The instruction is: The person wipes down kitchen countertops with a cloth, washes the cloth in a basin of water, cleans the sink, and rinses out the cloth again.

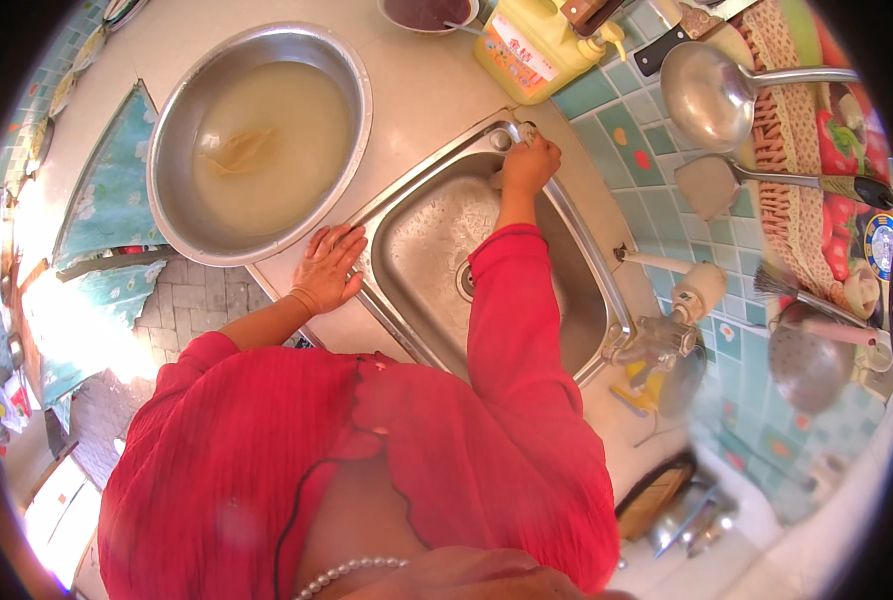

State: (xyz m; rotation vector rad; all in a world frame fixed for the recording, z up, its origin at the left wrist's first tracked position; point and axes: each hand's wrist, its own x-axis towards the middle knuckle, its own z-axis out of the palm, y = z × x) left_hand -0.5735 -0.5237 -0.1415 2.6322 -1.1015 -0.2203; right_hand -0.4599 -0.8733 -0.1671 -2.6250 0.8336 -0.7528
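Note:
My left hand [328, 268] lies palm down on the counter at the sink's near-left rim, close to a large metal basin [160, 196]. Cloudy yellowish water [289, 120] fills part of that basin, and a brownish patch shows in it. At the far corner of the stainless steel sink [424, 247], my right hand [530, 166] is closed around a small pale object [527, 132], mostly hidden by the fingers. A round metal fitting [500, 140] sits on the rim beside it. Wet spots mark the sink floor around the drain [465, 279].
A yellow jug [518, 56] with a pump and a bowl of dark liquid [425, 13] stand at the back. A ladle [709, 96], a spatula [709, 186] and a skimmer [808, 356] hang along the tiled wall. The faucet [660, 341] is by the sink's right end.

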